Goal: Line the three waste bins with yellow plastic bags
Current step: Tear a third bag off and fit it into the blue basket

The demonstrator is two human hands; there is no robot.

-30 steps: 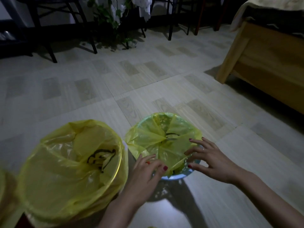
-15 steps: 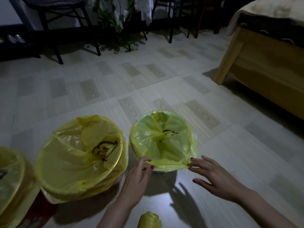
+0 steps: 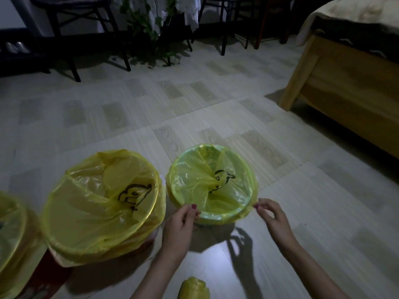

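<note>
Pinching yellow bag (image 3: 216, 192) edge, left hand (image 3: 180, 223), right hand (image 3: 273, 216), bin mouth upward

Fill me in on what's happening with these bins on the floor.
A person is lining waste bins with yellow bags. The left hand and right hand each pinch the edge of the yellow bag on the small bin, at its near rim. The middle bin and the far-left bin already wear bags. A roll of bags lies on the floor near the person.
</note>
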